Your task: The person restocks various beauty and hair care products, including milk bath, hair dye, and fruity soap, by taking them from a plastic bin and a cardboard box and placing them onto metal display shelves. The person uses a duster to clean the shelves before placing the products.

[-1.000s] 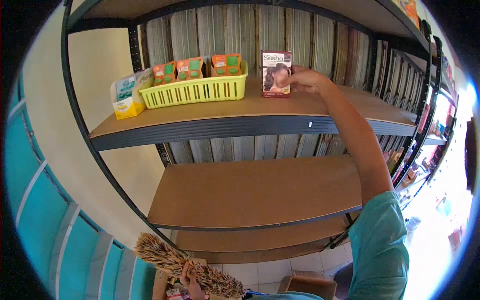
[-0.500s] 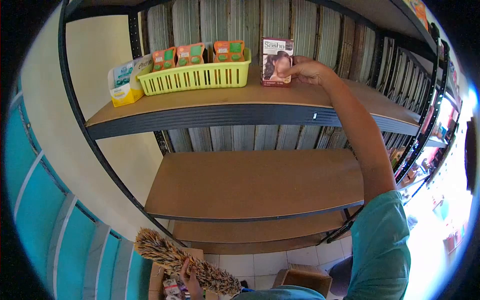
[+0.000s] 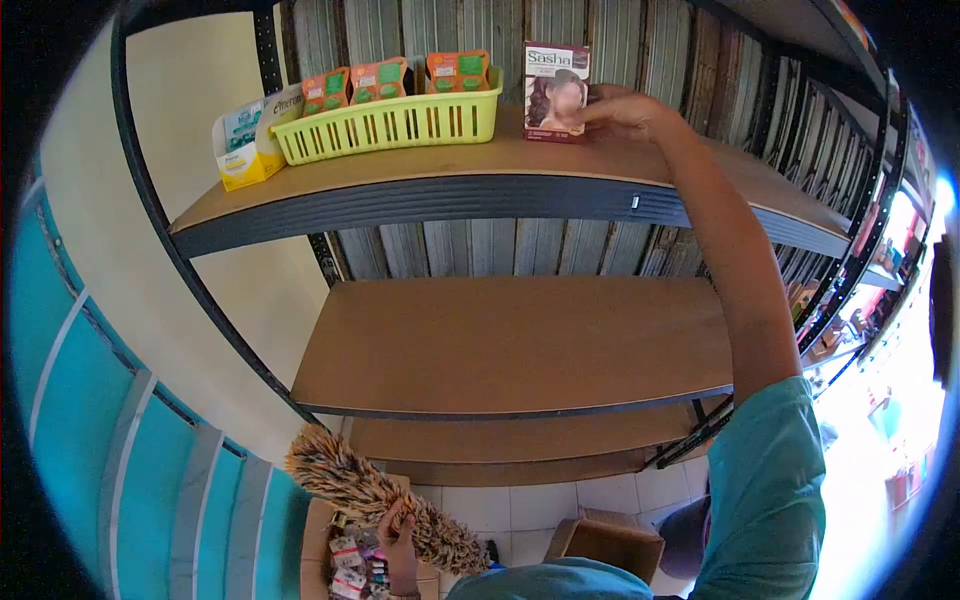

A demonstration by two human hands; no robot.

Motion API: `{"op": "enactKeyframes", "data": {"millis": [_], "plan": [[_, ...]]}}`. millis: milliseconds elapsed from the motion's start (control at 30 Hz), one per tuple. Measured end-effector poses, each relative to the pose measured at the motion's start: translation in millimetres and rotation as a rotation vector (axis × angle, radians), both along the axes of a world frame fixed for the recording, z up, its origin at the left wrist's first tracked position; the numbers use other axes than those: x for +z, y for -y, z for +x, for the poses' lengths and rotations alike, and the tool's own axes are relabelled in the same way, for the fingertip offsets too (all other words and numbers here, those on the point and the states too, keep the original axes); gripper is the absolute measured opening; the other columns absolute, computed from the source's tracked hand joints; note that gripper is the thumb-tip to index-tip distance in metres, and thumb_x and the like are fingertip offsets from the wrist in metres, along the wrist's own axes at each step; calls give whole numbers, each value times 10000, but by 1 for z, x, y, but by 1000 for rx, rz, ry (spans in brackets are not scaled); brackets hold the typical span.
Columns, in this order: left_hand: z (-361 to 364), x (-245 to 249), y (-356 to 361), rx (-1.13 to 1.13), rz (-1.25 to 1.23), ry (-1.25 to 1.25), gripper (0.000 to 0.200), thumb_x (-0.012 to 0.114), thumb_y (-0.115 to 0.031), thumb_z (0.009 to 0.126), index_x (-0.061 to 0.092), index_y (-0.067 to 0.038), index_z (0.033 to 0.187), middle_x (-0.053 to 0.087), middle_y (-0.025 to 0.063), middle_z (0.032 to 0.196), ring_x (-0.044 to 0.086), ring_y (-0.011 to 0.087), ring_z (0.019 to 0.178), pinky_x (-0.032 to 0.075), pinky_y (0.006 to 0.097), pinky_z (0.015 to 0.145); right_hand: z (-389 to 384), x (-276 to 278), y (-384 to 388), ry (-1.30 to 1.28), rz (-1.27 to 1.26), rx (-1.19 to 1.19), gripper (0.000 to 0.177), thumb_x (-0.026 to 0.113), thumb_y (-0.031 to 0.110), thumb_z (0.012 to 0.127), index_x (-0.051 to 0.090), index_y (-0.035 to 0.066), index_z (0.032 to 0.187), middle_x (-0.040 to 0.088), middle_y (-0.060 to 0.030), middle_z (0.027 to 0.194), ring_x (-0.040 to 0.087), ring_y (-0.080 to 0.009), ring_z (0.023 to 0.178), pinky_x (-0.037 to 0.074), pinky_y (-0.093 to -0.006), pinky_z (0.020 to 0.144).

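On the upper shelf stands an upright hair dye box point(image 3: 545, 100) marked "Sasha". My right hand point(image 3: 630, 112) grips its right side, the thumb over the front. To the left of the box is a yellow-green plastic basket point(image 3: 395, 132) holding orange and green packs point(image 3: 458, 72). A white and yellow carton point(image 3: 248, 140) leans beside the basket's left end. Low in the view, my left hand point(image 3: 398, 535) is closed around a brown feather duster point(image 3: 350, 480), which slants down to the right.
Black metal posts point(image 3: 190, 270) frame the shelving unit, with a lower brown shelf point(image 3: 520, 340) beneath. On the tiled floor, an open cardboard box point(image 3: 315, 540) holds small packages; another open carton point(image 3: 610, 545) sits to the right. A turquoise panel point(image 3: 60, 430) lines the left.
The view has tilted, so the shelves appear higher. My right hand stays at the hair dye box, its fingers slightly shifted. My left hand and the feather duster have moved slightly right.
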State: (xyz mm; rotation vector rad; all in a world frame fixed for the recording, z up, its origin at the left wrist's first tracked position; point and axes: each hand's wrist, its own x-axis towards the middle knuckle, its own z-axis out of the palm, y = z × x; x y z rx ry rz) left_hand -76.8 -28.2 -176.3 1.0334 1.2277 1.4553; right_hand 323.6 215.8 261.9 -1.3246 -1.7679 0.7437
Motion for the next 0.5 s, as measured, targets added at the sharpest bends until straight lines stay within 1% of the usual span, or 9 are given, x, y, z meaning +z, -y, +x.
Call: {"op": "enactKeyframes", "data": {"millis": [133,167,267,333,367,400,433,467,500], "plan": [[7,2,-2,-56,-36,26,294,535,-46,801,497,-44,1092,457,84,1144,456,182,1029,445,280,800,19,2,17,-111,296,-244,833,724,265,637,250,-16,1263,379,-210,1224,337,-272,1176,280,-397,966],[12,2,-1,-54,-30,56,292,536,-46,800,501,-39,1091,466,82,1131,458,178,1025,445,272,792,25,0,23,-95,452,-422,757,735,266,619,350,-33,1198,456,-174,1138,424,-233,1084,355,-403,904],[28,2,-2,-140,-11,121,271,543,-63,803,528,-21,1070,515,69,1028,494,145,913,442,251,742,23,-13,79,-22,917,-504,639,672,241,703,363,-29,1194,420,-179,1191,350,-250,1167,295,-402,949],[38,-20,-10,-315,57,164,261,548,-75,804,539,-18,1058,529,67,987,507,130,842,436,247,721,6,-37,135,-82,1149,-373,514,685,161,684,440,-35,1092,523,-130,1004,496,-207,965,410,-365,842],[57,-6,-8,-321,72,191,247,558,-88,802,555,-13,1037,539,66,947,507,113,755,432,242,682,-15,-55,171,-220,1040,-270,410,651,111,708,463,-35,1042,536,-103,945,515,-181,899,423,-331,809],[75,1,-8,-407,101,201,247,560,-88,800,555,-6,1033,543,67,945,507,112,756,433,241,678,-32,-79,209,-357,923,-177,306,616,61,732,485,-36,991,548,-75,887,534,-154,834,437,-297,776],[90,5,-7,-501,120,206,247,562,-87,799,555,0,1030,547,68,942,507,111,757,434,241,673,-36,-108,242,-144,899,-140,230,590,26,722,524,-23,936,555,-61,875,554,-152,765,451,-293,711],[105,7,-3,-604,130,214,247,564,-87,798,556,7,1026,551,69,940,507,110,759,434,240,669,-63,-138,278,379,826,-505,170,594,21,689,553,-6,851,552,-50,767,558,-168,724,457,-304,650],[124,0,0,-691,63,199,247,566,-87,796,556,10,1023,554,66,948,509,108,759,435,238,669,-62,-144,297,349,891,-357,162,607,45,662,567,26,818,545,-42,705,553,-163,671,456,-302,612]]}}
